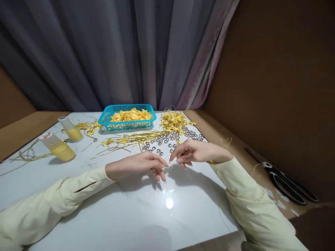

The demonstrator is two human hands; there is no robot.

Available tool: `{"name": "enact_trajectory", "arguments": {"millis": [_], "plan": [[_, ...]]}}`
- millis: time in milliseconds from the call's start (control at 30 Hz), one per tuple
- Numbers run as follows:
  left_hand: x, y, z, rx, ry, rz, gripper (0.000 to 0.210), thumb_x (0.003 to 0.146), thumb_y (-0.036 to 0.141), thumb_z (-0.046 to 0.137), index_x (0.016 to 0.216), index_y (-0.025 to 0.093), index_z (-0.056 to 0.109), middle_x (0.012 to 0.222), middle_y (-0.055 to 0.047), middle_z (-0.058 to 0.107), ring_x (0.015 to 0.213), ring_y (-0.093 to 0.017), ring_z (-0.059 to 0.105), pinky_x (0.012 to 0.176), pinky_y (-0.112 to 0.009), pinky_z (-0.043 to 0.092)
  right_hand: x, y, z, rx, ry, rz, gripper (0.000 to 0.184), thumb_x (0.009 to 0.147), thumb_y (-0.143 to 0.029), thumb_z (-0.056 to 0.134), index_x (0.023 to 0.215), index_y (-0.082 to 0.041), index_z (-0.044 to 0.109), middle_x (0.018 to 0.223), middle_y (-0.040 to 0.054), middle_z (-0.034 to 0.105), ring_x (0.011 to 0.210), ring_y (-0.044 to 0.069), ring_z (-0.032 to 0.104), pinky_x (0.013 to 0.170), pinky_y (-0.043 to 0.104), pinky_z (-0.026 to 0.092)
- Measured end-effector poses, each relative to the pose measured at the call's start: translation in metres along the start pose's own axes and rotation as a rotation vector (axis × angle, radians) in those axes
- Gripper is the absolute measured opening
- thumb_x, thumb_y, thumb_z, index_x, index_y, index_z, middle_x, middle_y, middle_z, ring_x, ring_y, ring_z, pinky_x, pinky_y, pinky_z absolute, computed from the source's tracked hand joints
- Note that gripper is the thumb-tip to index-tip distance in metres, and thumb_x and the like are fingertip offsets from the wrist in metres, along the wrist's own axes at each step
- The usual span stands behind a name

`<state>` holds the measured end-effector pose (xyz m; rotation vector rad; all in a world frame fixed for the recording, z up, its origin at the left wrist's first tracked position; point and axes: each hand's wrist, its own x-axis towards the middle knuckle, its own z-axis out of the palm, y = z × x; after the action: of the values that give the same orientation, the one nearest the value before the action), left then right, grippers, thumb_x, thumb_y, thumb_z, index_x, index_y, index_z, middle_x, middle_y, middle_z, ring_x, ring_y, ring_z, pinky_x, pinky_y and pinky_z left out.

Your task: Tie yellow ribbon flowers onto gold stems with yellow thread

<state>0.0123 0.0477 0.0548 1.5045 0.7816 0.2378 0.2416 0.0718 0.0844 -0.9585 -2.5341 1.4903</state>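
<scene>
Above the middle of the white tabletop (110, 212), my left hand (142, 164) reaches in with thumb and forefinger pinched and the other fingers hanging loosely curled. My right hand (193, 152) faces it from the right, its thumb and forefinger also drawn together. The fingertips of both hands almost meet. A small, thin, pale loop shows faintly between them, too fine to name. Just beyond my fingers lie scattered silver beads (158, 151), and past them a bundle of gold cords (146, 136) and a heap of yellow ribbon bows (173, 121).
At the back stands a blue basket (104, 120) full of yellow pieces. Two bottles with yellow contents, a nearer bottle (62, 152) and a farther bottle (74, 134), stand at the left among loose cords. Black-handled scissors (285, 183) lie at the right. A grey curtain (117, 52) hangs behind.
</scene>
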Motion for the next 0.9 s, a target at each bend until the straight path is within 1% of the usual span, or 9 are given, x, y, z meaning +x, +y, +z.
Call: {"name": "enact_trajectory", "arguments": {"millis": [67,167,333,467,533,633,733,800,900], "plan": [[0.001,0.001,-0.001,0.059,0.045,0.023,0.024,0.085,0.033,0.058,0.099,0.017,0.068,0.098,-0.006,0.071,0.087,-0.017,0.062,0.079,-0.027,0.045,0.001,0.0,0.001,0.004,0.0,0.008,0.023,0.085,-0.015,0.052,0.104,-0.009,0.065,0.062,0.0,0.061,0.052,0.008,0.049,0.053,0.02,0.041],[0.003,0.002,0.0,0.162,0.083,0.066,0.026,0.084,0.038,0.059,0.099,0.019,0.071,0.103,-0.004,0.07,0.091,-0.018,0.059,0.078,-0.026,0.042,0.003,-0.002,0.003,0.013,0.003,0.014,0.021,0.085,-0.015,0.052,0.103,-0.01,0.063,0.062,-0.0003,0.061,0.052,0.008,0.051,0.052,0.02,0.041],[0.006,-0.002,0.003,0.129,0.061,0.105,0.028,0.089,0.032,0.05,0.085,0.016,0.074,0.085,-0.005,0.074,0.079,-0.015,0.059,0.072,-0.025,0.04,0.003,-0.005,0.004,0.042,0.009,0.033,0.017,0.086,-0.016,0.052,0.101,-0.011,0.059,0.064,-0.0004,0.061,0.052,0.008,0.052,0.054,0.021,0.043],[0.007,-0.007,0.004,0.087,0.034,0.095,0.025,0.087,0.027,0.049,0.089,0.016,0.071,0.073,-0.004,0.072,0.071,-0.014,0.059,0.068,-0.025,0.039,0.003,-0.004,0.004,0.065,-0.012,0.06,0.017,0.089,-0.017,0.049,0.103,-0.011,0.058,0.068,0.0009,0.062,0.055,0.009,0.055,0.059,0.023,0.047],[0.007,-0.006,0.004,0.105,0.042,0.082,0.024,0.087,0.025,0.048,0.087,0.015,0.07,0.071,-0.003,0.07,0.068,-0.014,0.058,0.067,-0.026,0.039,0.004,-0.003,0.005,0.057,-0.041,0.05,0.019,0.089,-0.015,0.047,0.104,-0.011,0.058,0.07,0.0014,0.063,0.058,0.009,0.056,0.061,0.023,0.048],[0.006,-0.002,0.006,0.138,0.057,0.051,0.023,0.085,0.024,0.048,0.082,0.016,0.069,0.062,0.0,0.064,0.063,-0.013,0.055,0.064,-0.025,0.038,0.008,-0.001,0.007,0.053,-0.102,0.012,0.019,0.089,-0.012,0.047,0.103,-0.012,0.059,0.078,0.0033,0.064,0.065,0.01,0.057,0.063,0.023,0.047],[0.005,0.001,0.007,0.174,0.063,0.031,0.022,0.083,0.022,0.047,0.079,0.016,0.068,0.054,0.003,0.054,0.055,-0.011,0.049,0.06,-0.023,0.037,0.013,0.0,0.011,0.087,-0.139,-0.016,0.017,0.085,-0.01,0.053,0.101,-0.013,0.059,0.087,0.004,0.064,0.073,0.011,0.058,0.067,0.024,0.046],[0.004,0.002,0.007,0.21,0.075,0.028,0.022,0.082,0.023,0.047,0.075,0.016,0.067,0.051,0.005,0.049,0.051,-0.01,0.043,0.057,-0.023,0.034,0.016,0.001,0.013,0.103,-0.131,-0.019,0.017,0.083,-0.011,0.058,0.101,-0.013,0.06,0.088,0.0033,0.064,0.077,0.011,0.058,0.07,0.024,0.046],[0.004,0.002,0.007,0.248,0.099,0.008,0.022,0.082,0.026,0.048,0.073,0.016,0.065,0.052,0.005,0.045,0.049,-0.009,0.036,0.052,-0.022,0.028,0.018,0.002,0.014,0.069,-0.087,-0.007,0.018,0.082,-0.018,0.064,0.099,-0.014,0.062,0.088,0.0028,0.065,0.076,0.012,0.056,0.069,0.023,0.044]]}}
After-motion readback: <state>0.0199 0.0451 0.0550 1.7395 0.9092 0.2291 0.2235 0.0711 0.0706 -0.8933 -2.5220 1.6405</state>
